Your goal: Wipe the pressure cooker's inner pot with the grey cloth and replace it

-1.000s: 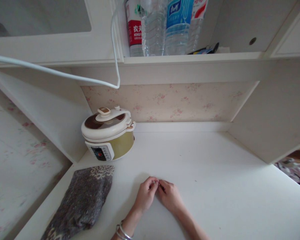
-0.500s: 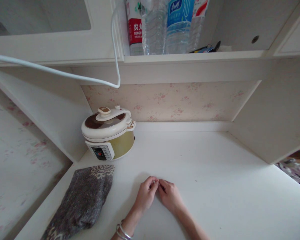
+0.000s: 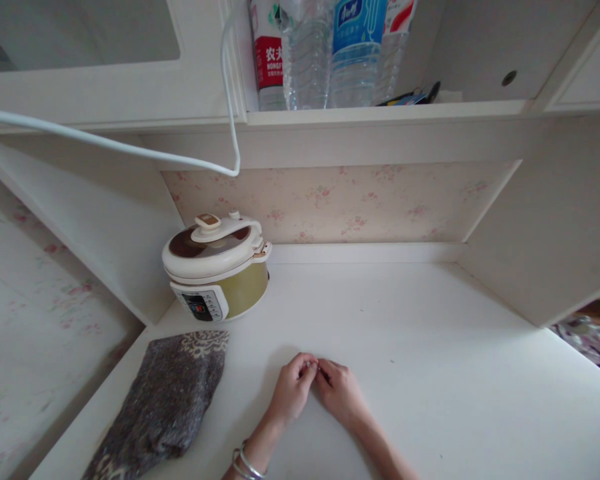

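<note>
Patterned cloth (image 3: 165, 400) lies exactly as before.
It sits left of the curled fingers (image 3: 300, 364), tips meeting; whether they pinch anything is unclear.

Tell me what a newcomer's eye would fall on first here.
The cream-and-green cooker stands out first, at the back left of the white tabletop. A dark, pale-patterned cloth lies in front of it. To the cloth's right, the left hand and right hand meet in the foreground.
</note>
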`<state>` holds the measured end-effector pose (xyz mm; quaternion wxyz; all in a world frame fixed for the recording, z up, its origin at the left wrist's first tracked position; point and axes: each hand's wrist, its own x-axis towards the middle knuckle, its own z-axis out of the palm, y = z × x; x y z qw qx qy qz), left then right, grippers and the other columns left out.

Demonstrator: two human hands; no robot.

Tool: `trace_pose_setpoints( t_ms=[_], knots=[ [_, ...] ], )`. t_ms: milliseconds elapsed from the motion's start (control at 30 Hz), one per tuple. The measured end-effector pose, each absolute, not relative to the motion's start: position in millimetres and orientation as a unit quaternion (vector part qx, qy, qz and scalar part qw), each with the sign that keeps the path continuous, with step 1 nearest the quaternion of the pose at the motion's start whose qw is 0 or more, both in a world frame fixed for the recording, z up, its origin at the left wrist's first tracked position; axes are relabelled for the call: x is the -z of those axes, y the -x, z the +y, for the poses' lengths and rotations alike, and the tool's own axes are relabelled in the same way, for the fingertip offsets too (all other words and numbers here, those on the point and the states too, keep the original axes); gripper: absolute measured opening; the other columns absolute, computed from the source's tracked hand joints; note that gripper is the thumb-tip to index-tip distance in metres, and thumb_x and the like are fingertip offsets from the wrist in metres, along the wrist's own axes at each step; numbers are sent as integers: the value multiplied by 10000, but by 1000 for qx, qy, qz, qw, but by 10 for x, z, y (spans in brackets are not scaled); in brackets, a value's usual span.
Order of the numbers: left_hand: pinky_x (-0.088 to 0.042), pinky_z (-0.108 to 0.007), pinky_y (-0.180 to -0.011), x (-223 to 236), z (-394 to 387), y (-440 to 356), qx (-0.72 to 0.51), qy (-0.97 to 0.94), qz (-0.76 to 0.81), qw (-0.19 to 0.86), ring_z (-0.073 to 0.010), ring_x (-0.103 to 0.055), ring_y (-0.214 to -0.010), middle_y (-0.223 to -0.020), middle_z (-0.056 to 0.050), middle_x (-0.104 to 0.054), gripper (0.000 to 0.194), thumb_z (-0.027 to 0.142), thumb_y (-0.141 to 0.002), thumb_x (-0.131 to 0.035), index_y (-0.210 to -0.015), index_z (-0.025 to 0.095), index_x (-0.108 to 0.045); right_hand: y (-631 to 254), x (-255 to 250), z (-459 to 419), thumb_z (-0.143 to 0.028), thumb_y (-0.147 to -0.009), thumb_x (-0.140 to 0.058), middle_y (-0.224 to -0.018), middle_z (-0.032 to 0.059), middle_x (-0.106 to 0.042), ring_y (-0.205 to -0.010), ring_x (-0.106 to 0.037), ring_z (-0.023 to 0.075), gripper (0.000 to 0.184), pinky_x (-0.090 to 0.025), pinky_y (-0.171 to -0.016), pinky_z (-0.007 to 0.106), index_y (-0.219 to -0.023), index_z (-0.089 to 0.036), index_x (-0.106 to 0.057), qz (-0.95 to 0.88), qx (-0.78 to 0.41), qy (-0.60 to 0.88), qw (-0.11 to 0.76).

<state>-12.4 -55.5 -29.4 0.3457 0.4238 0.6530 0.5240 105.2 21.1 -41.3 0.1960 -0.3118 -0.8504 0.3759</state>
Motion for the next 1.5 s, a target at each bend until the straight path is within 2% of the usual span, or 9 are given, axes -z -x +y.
trace_pose_setpoints(
  t_ms=[367, 467, 600, 733, 900, 1067, 1300, 1367, 1500],
  knots=[
    [-428, -254, -693, 291, -555, 125, -521, -421, 661, 339, -177, -584, -757, -820, -48, -669, 303, 423, -895, -486, -937, 169, -647, -1049, 419, 190, -215, -888, -392, -823, 52, -693, -742, -617, 150, 274, -407, -686, 220, -864, -192, -664, -844, -385, 315, 199],
    [-418, -255, -714, 283, -563, 136, -526, -427, 651, 342, -172, -574, -782, -849, -49, -658, 303, 417, -899, -483, -959, 170, -648, -1029, 397, 217, -260, -855, -416, -773, 46, -675, -728, -597, 155, 273, -411, -660, 233, -826, -181, -675, -796, -462, 326, 215],
    [-340, -237, -579, 314, -556, 142, -529, -406, 652, 360, -128, -459, -608, -661, 21, -511, 308, 401, -899, -475, -1050, 163, -600, -955, 268, 406, -370, -779, -524, -568, -18, -520, -490, -439, 109, 291, -303, -454, 227, -883, -134, -658, -606, -649, 400, 227],
    [-272, -233, -523, 365, -555, 135, -540, -383, 651, 371, -112, -369, -551, -607, 59, -383, 284, 370, -890, -472, -1055, 157, -560, -724, -107, 670, -375, -763, -573, -518, -58, -470, -400, -349, 71, 295, -236, -396, 217, -924, -130, -602, -555, -690, 388, 255],
    [-257, -236, -519, 340, -583, 147, -530, -403, 646, 374, -109, -361, -557, -615, 51, -400, 272, 387, -887, -472, -966, 153, -586, -118, -751, 869, -364, -778, -621, -806, 9, -644, -466, -507, 88, 474, -358, -408, 209, -1200, -200, -479, -618, -696, 301, 208],
    [-260, -233, -526, 301, -605, 176, -525, -411, 642, 378, -107, -372, -569, -627, 45, -424, 281, 389, -886, -478, -954, 148, -605, 614, -1140, 959, -356, -775, -677, -1090, 61, -619, -622, -622, 126, 757, -513, -525, 272, -1395, -273, -250, -584, -748, 264, 173],
    [-258, -230, -521, 258, -609, 219, -530, -414, 637, 378, -100, -356, -561, -606, 55, -394, 253, 350, -886, -483, -938, 139, -613, 1251, -1229, 1154, -127, -621, -800, -1046, 45, -644, -700, -630, 119, 932, -567, -667, 275, -1374, -258, -266, -550, -770, 236, 220],
    [-258, -229, -523, 243, -601, 223, -528, -415, 638, 377, -99, -357, -563, -606, 55, -394, 250, 348, -885, -484, -931, 140, -615, 1287, -1202, 1227, -81, -609, -785, -1045, 48, -649, -742, -646, 139, 911, -575, -673, 285, -1361, -243, -299, -544, -776, 230, 222],
    [-260, -231, -526, 227, -572, 226, -521, -416, 639, 384, -99, -361, -564, -607, 54, -399, 249, 350, -883, -489, -925, 141, -619, 1256, -1152, 1336, -45, -637, -739, -1015, 39, -662, -825, -654, 136, 602, -565, -671, 217, -1170, -199, -506, -535, -784, 217, 229]
  ],
)
